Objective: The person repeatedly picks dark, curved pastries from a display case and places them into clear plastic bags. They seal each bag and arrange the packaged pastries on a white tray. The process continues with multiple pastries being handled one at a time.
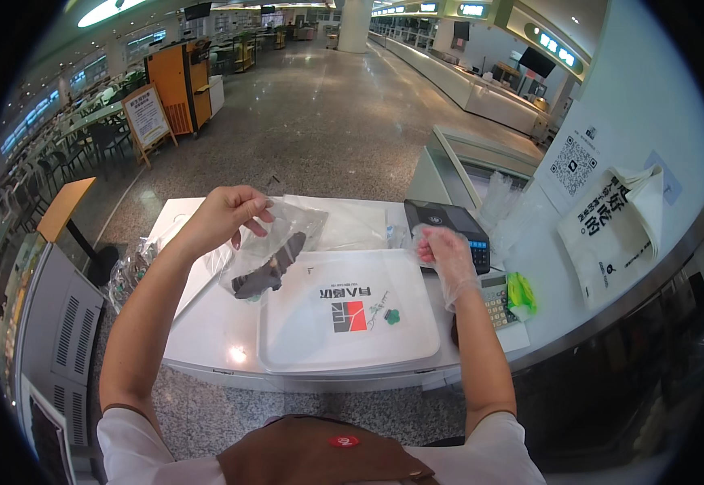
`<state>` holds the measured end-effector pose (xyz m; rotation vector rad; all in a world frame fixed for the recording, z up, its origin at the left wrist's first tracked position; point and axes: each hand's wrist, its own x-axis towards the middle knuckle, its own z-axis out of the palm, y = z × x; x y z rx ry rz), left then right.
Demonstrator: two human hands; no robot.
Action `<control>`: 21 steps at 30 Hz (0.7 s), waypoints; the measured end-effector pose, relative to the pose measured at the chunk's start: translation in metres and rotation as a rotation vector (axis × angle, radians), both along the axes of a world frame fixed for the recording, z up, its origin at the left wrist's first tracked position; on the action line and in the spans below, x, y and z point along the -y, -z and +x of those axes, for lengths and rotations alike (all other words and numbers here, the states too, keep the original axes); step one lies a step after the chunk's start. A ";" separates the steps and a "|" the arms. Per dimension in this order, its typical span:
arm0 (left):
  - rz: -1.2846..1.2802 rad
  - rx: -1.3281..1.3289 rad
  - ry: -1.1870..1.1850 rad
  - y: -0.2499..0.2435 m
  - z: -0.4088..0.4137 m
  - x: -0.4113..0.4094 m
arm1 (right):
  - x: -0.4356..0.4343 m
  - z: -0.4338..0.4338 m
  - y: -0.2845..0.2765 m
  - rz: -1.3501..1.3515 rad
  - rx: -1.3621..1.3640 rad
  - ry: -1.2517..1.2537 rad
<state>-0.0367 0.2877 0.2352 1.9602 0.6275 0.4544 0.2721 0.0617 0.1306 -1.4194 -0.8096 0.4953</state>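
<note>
My left hand (236, 212) is bare and pinches the top of a clear plastic bag (306, 221). Inside the bag lies a long, dark brown piece of food (273, 267), perhaps bread. The bag hangs over the left back corner of a white tray (352, 339) that bears a printed logo and writing. A clear disposable glove covers my right hand (443, 248). Its fingers are curled in, with nothing visible in them, and it is above the tray's right back corner, in front of a dark payment terminal (443, 212).
Flat clear bags (355, 224) lie behind the tray on the white table (206, 339). A calculator (497, 300) and a green packet (520, 294) sit at right, near a printed paper bag (612, 224). Wrapped items (130, 273) are at left. A display case (60, 327) stands further left.
</note>
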 end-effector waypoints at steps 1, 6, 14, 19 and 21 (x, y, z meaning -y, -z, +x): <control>0.016 0.002 0.009 -0.003 -0.001 0.005 | -0.005 -0.007 -0.010 0.026 -0.109 -0.058; 0.096 0.013 0.083 -0.015 -0.011 0.011 | -0.042 -0.037 -0.030 0.045 -0.129 -0.203; 0.178 0.046 0.118 -0.042 -0.026 0.032 | -0.089 -0.070 -0.003 0.062 -0.289 -0.783; 0.212 0.105 0.065 -0.051 -0.041 0.038 | -0.106 -0.133 0.033 0.065 -0.649 -1.021; 0.207 0.077 0.032 -0.052 -0.045 0.038 | -0.117 -0.153 0.039 0.236 -0.849 -1.181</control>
